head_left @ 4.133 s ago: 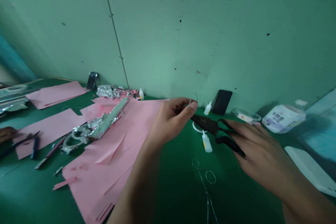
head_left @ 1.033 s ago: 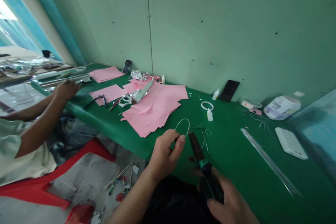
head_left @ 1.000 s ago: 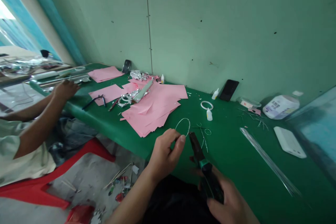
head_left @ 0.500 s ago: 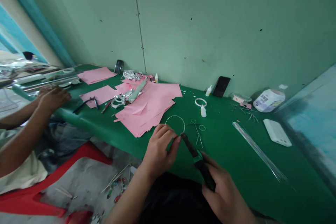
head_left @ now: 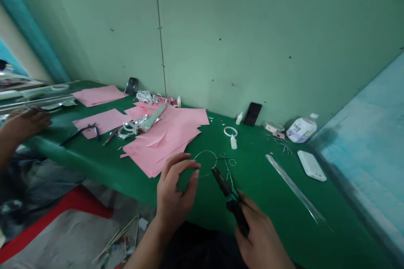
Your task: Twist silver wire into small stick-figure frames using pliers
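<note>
A thin silver wire loop hangs over the green table's front part, its end meeting the jaws of black-and-green pliers. My right hand is shut on the pliers' handles. Just left of the loop, my left hand is raised with curled, parted fingers, its thumb tip close to the wire. Nothing shows in its grip. Beyond the pliers lies a small wire figure with a tiny ring. The pliers' tip hides little of the loop.
Pink paper sheets and a foil-wrapped strip lie left of the wire. A white glue bottle, white ring, silver rods and power bank lie right. A co-worker's hand rests far left.
The view has tilted and shifted. My hands have come down toward the table's front edge, and my left hand has moved away from the wire. The co-worker's arm has slid out to the left.
</note>
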